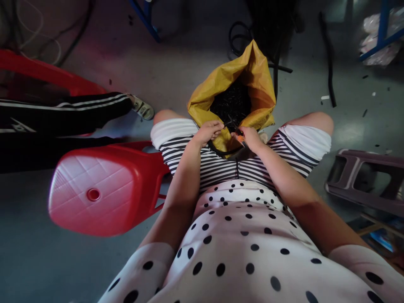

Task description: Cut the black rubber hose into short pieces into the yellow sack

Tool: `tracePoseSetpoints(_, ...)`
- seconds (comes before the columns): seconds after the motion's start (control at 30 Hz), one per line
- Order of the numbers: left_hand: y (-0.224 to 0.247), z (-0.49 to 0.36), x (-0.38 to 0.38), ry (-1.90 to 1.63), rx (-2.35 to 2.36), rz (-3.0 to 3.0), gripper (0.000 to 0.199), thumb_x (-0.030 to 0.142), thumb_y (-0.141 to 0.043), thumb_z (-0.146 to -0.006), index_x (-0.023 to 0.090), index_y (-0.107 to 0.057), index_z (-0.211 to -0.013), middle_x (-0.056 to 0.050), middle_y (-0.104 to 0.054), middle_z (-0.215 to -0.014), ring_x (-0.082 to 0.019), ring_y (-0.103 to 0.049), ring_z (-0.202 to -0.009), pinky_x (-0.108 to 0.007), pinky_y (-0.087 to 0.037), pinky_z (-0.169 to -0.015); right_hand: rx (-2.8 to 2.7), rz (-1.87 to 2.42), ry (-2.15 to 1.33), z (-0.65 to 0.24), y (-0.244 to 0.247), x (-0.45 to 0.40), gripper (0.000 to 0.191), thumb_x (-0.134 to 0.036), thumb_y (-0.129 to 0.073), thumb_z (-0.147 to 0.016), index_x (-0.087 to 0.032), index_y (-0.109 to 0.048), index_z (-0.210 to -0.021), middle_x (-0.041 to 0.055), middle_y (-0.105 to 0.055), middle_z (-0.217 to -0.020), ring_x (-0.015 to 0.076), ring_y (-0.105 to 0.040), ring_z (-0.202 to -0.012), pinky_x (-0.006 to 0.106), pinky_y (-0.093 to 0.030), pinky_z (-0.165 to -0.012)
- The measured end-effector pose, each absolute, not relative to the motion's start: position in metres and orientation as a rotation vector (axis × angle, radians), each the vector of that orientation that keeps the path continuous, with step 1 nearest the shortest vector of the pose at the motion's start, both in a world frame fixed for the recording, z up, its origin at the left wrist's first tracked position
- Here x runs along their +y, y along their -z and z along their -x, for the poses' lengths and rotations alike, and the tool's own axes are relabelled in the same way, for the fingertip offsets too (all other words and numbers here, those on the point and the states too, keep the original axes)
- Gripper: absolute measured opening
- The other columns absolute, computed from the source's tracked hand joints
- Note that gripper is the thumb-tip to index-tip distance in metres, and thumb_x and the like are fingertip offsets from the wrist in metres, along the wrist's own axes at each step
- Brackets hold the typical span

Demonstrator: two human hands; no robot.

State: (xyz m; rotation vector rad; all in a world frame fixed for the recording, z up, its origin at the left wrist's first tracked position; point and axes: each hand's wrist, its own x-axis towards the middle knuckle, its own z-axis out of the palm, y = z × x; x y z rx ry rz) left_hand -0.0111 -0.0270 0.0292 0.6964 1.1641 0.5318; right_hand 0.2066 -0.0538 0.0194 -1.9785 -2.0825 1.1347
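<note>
Between my knees stands a yellow sack [202, 93], its mouth folded open on many small black pieces [232, 101]. My left hand [208, 131] is over the sack's near left rim, thumb and fingertips pinched on a small dark piece [226, 123]. On the right, my right hand [249, 138] is closed around a cutting tool with orange on its handles [241, 138]. The tool's dark jaws point up and left, close to the small piece. Whether the jaws touch it is too small to tell.
A red stool [94, 191] stands at my left, near a person's black-trousered leg [94, 107]. At my right is a grey-brown stool [366, 176]. Black tubes [328, 59] lie on the floor ahead, with plastic bags [378, 46] at the far right.
</note>
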Motion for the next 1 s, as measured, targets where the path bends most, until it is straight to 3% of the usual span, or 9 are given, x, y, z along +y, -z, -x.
tracePoseSetpoints(0.17, -0.029, 0.01, -0.025, -0.665, 1.229, -0.607, 0.021, 0.03, -0.077, -0.096, 0.016, -0.063, -0.09, 0.009, -0.042, -0.056, -0.002, -0.031, -0.041, -0.013, -0.022, -0.043, -1.783, 1.937, -1.146, -0.21, -0.016, -0.05, 0.045, -0.057, -0.085, -0.089, -0.019, -0.069, -0.108, 0.0051, -0.072, -0.085, 0.02, -0.064, -0.075, 0.032, -0.048, -0.074)
tracePoseSetpoints(0.33, -0.024, 0.009, -0.021, -0.852, 1.253, -0.51, 0.04, 0.045, -0.087, -0.091, 0.019, -0.057, -0.087, 0.012, -0.037, -0.055, -0.002, -0.031, -0.041, -0.014, -0.024, -0.043, -1.254, 1.677, -1.605, -0.204, -0.019, -0.049, 0.069, -0.081, -0.085, -0.076, -0.026, -0.052, -0.101, -0.0065, -0.054, -0.059, 0.0153, -0.051, -0.052, 0.027, -0.042, -0.051)
tracePoseSetpoints(0.5, -0.024, 0.006, -0.023, -0.895, 1.228, -0.484, 0.048, 0.045, -0.092, -0.087, 0.02, -0.053, -0.081, 0.015, -0.03, -0.05, -0.002, -0.025, -0.039, -0.016, -0.02, -0.041, -1.052, 1.325, -1.927, -0.202, -0.031, -0.046, 0.074, -0.095, -0.073, -0.076, -0.025, -0.05, -0.08, 0.0001, -0.06, -0.056, 0.0152, -0.055, -0.05, 0.028, -0.046, -0.048)
tracePoseSetpoints(0.67, -0.034, -0.002, -0.033, -0.781, 1.119, -0.483, 0.04, 0.047, -0.092, -0.088, 0.016, -0.067, -0.094, 0.015, -0.029, -0.049, -0.002, -0.025, -0.039, -0.016, -0.021, -0.041, -0.988, 1.386, -1.847, -0.194, -0.035, -0.051, 0.079, -0.086, -0.092, -0.063, -0.027, -0.044, -0.087, -0.0073, -0.056, -0.052, 0.0107, -0.048, -0.044, 0.022, -0.039, -0.041)
tracePoseSetpoints(0.8, -0.033, -0.007, -0.04, -0.743, 0.981, -0.492, 0.041, 0.047, -0.093, -0.086, 0.014, -0.07, -0.096, 0.014, -0.03, -0.049, -0.002, -0.025, -0.04, -0.015, -0.023, -0.041, -1.003, 1.447, -1.844, -0.181, -0.03, -0.063, 0.078, -0.074, -0.098, -0.063, -0.028, -0.042, -0.09, -0.0105, -0.052, -0.051, 0.0105, -0.048, -0.044, 0.02, -0.038, -0.04)
tracePoseSetpoints(1.0, -0.03, -0.003, -0.037, -0.843, 1.045, -0.469, 0.041, 0.039, -0.094, -0.086, 0.017, -0.06, -0.08, 0.014, -0.029, -0.049, -0.002, -0.027, -0.041, -0.015, -0.026, -0.043, -0.922, 1.308, -2.115, -0.181, -0.033, -0.065, 0.085, -0.046, -0.11, -0.052, -0.026, -0.047, -0.105, -0.0096, -0.064, -0.072, 0.0126, -0.064, -0.058, 0.025, -0.056, -0.052)
